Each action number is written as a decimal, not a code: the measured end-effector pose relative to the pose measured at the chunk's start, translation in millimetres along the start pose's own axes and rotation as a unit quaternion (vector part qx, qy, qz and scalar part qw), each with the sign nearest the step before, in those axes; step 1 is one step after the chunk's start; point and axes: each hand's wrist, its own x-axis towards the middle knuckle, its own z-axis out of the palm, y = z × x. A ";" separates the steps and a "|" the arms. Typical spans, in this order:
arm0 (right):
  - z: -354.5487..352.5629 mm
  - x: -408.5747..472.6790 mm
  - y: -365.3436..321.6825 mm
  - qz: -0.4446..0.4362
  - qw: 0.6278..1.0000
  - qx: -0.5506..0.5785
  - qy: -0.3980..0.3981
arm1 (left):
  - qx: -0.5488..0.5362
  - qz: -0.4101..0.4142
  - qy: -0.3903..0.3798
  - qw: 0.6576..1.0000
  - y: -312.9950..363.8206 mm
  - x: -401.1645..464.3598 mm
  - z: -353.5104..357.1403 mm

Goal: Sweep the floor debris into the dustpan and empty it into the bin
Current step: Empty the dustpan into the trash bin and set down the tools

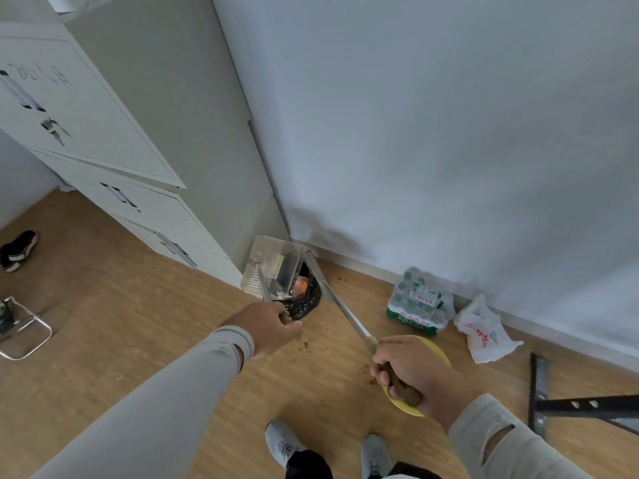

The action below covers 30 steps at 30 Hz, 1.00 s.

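**Dustpan tipped over the bin in the corner**

I stand in pale shoes (283, 440) on the wooden floor (138, 323). My right hand (411, 371) is curled round the brown grip of the broom handle (349, 316), and beneath it lies a yellow bowl (435, 350), mostly hidden by the hand. My left hand (273, 326), fingers closed, grips the end of the dustpan's handle (263, 286). Brown crumbs (306, 344) lie scattered on the boards between my hands. Beyond, the clear dustpan (273, 261) is tilted above the bin (306, 300), which is lined with a black bag and stands in the corner beside the filing cabinet (121, 188); something orange shows inside it. To the right, against the wall, sit a wrapped pack of water bottles (418, 302) and a white plastic bag (484, 330).
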 end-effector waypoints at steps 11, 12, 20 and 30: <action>4.9 -1.6 2.4 -0.001 1.000 -0.015 0.004 | 0.103 -0.014 -0.046 0.994 4.7 1.6 -2.4; 5.3 -1.3 3.1 -0.001 1.000 -0.015 0.002 | 0.109 -0.014 -0.049 0.993 3.1 2.1 -3.9; 6.5 8.1 6.3 0.007 1.000 -0.018 0.003 | 0.152 -0.014 -0.071 0.986 -5.9 4.7 -4.8; 9.2 10.4 4.3 0.011 1.000 -0.017 0.006 | 0.206 -0.019 -0.007 0.978 -17.8 4.2 6.2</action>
